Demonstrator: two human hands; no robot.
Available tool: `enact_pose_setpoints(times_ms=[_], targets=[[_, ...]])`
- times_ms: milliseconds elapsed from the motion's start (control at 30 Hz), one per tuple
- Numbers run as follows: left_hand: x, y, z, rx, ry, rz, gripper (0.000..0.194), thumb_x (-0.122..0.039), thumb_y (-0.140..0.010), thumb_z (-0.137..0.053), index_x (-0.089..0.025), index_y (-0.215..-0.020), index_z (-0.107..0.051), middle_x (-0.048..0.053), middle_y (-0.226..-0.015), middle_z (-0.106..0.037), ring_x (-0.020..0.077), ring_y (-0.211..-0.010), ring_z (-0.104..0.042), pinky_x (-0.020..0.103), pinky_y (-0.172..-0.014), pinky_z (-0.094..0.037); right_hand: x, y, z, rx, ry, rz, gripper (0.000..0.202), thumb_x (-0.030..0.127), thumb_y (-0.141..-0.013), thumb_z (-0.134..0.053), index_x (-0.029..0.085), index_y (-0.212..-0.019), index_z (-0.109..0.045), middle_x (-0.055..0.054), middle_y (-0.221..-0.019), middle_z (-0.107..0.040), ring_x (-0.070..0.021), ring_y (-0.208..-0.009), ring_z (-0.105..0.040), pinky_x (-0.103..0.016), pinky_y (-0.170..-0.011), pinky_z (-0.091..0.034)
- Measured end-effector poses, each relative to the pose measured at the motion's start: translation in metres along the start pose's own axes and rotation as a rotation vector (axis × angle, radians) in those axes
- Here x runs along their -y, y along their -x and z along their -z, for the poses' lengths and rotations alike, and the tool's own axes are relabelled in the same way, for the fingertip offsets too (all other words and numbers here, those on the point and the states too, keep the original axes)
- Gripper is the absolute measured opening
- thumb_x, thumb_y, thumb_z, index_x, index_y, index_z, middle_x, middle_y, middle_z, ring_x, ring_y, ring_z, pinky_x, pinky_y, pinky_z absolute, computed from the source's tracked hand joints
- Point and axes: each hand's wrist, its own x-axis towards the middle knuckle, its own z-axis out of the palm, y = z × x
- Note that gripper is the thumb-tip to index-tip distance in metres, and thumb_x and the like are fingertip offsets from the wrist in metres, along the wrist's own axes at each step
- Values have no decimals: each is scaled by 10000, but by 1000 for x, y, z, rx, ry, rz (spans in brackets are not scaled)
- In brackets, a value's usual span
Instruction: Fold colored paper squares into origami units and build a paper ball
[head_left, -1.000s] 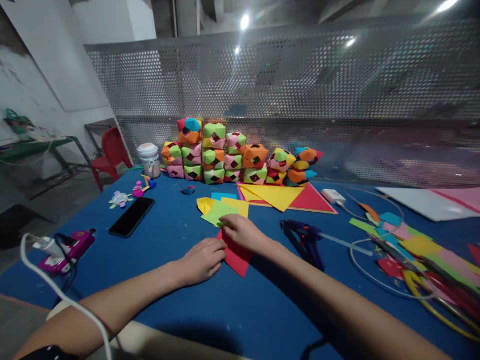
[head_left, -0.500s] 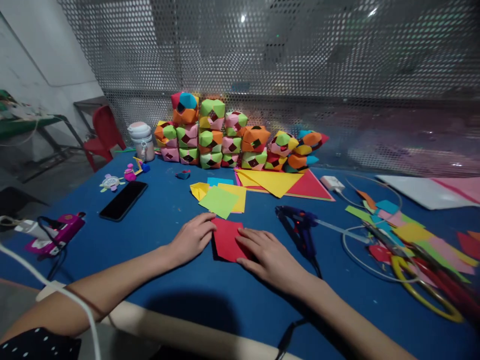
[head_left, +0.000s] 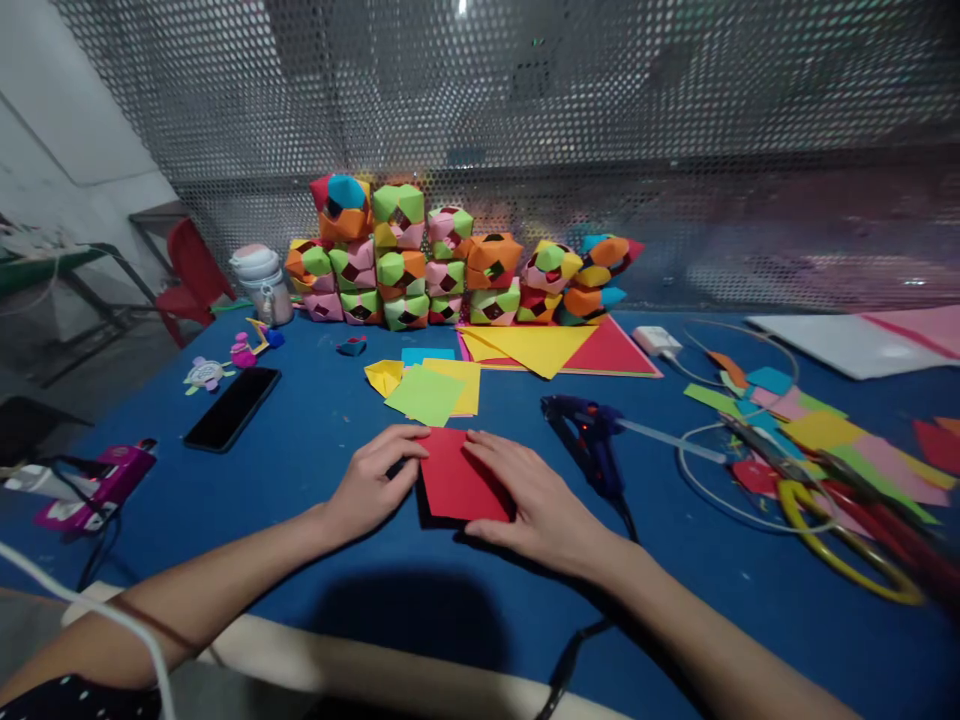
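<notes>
A square of red paper (head_left: 461, 478) lies tilted in front of me on the blue table, its left edge a little raised over a dark shadow. My left hand (head_left: 379, 478) has its fingertips closed on the upper left corner. Along the right edge, my right hand (head_left: 536, 500) grips the paper, fingers on top and the thumb by the lower corner. Just beyond lie green paper (head_left: 427, 394), yellow paper (head_left: 469, 385) and a small folded yellow piece (head_left: 384, 376). A blue glue gun (head_left: 592, 430) with a glue stick rests right of my right hand.
Stacked folded-paper blocks (head_left: 401, 270) line the back before a perforated metal screen. Large yellow and red sheets (head_left: 555, 350) lie by them. To the left are a phone (head_left: 232, 408), a purple power strip (head_left: 105, 490) and a jug (head_left: 261, 280). Yellow-handled scissors (head_left: 840, 560) and paper scraps (head_left: 832, 435) lie right.
The view has shifted slightly, moving the scene left and up. My right hand's fingers have slid up the red paper's right edge, and its thumb is spread farther from them.
</notes>
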Motion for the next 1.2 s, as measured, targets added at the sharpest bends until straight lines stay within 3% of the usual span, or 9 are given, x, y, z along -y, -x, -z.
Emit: enact_pose_setpoints(times_ms=[67,133,267,367,467,633,833,1000,1200], targets=[[-3,0,1,-38,-2,-5,154,-94,-839,-477,-167,-898,-599,109,-1106,-613,177,-1035,-579,358,-894,-465,1,0,2,-16,-58,26,818,582,-720,-604,197,-1386,-327,-146,-1432,-350,-306,-1312,-313,-502,-1038,-310],[-5,0,2,-70,1,-26,152,-76,-829,-482,-167,-880,-593,112,-1109,-609,179,-1040,-576,360,-886,-468,1,0,3,-34,-188,-40,763,554,-751,-585,235,-1390,-315,-119,-1457,-311,-300,-1325,-291,-503,-1047,-298],[-9,2,2,-95,31,-94,165,-40,-803,-490,-162,-863,-582,122,-1121,-602,188,-1056,-571,368,-875,-478,2,-7,3,-215,-660,-446,552,492,-833,-502,259,-1321,-394,-109,-1386,-417,-259,-1204,-462,-443,-965,-402],[-13,4,2,-64,76,-124,179,-32,-794,-490,-162,-873,-585,127,-1133,-600,193,-1063,-569,380,-881,-487,2,-12,3,-287,-1045,-660,461,472,-752,-628,216,-1126,-547,-99,-1103,-626,-209,-946,-611,-338,-789,-490],[-16,4,2,-57,119,-113,165,-45,-792,-506,-160,-857,-605,120,-1108,-616,195,-1050,-578,378,-884,-490,1,-13,5,-273,-1233,-732,278,403,-671,-731,183,-806,-628,-16,-742,-660,-123,-659,-599,-241,-633,-468],[-17,-3,5,-158,280,175,133,-127,-814,-532,-157,-827,-661,92,-1065,-606,174,-905,-640,331,-787,-539,-2,-11,10,-356,-1317,-763,236,351,-623,-778,176,-677,-629,22,-628,-638,-87,-569,-551,-205,-562,-415],[-20,-8,2,-224,623,478,50,-166,-729,-656,-120,-729,-636,27,-857,-589,128,-695,-658,280,-677,-554,-7,-10,9,-304,-1352,-804,232,342,-612,-785,174,-667,-635,11,-645,-656,-98,-587,-570,-215,-584,-419],[-25,-6,0,-191,797,535,118,-160,-706,-683,-128,-710,-569,5,-780,-608,131,-674,-652,268,-635,-532,-7,-8,7,-255,-1323,-822,235,356,-622,-775,179,-662,-625,21,-624,-639,-93,-560,-551,-212,-552,-401],[-22,-6,0,-154,823,617,101,-168,-735,-654,-124,-764,-568,28,-674,-656,120,-634,-640,257,-660,-506,-9,-8,4,-207,-1334,-826,243,356,-634,-769,177,-678,-610,24,-627,-627,-95,-567,-549,-214,-556,-399]])
